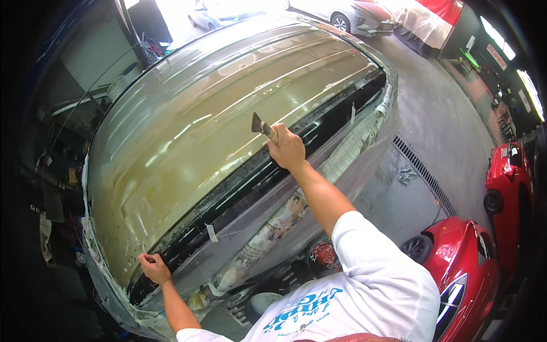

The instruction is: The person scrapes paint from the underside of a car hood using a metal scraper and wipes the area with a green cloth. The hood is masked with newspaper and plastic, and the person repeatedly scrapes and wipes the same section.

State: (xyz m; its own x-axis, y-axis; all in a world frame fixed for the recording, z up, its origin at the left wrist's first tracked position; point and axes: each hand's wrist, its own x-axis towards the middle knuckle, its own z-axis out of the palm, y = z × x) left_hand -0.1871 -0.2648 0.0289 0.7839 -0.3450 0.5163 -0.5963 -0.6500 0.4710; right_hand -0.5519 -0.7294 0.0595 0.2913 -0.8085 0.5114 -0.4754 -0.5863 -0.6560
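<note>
My right hand (pixel 286 147) is wrapped round the worn handle of a scraper (pixel 260 123). Its flat, stained blade points up and left above the olive-coloured car roof (pixel 239 85). Down at the near left corner of that roof, my left hand (pixel 155 269) has its fingers pinched together beside the edge. What they hold, if anything, is too small to make out. Between the two hands runs a long black strip (pixel 228 219) along the roof's near side, with dark, rough residue on it. Pale spots and streaks mark the roof.
Clear plastic sheeting and a roll of printed paper (pixel 259 242) cover the car's near side. Red cars (pixel 456 245) stand at the right, past a floor drain grate (pixel 424 174). A silver car (pixel 364 20) is parked at the back. Shelving and clutter fill the dark left side.
</note>
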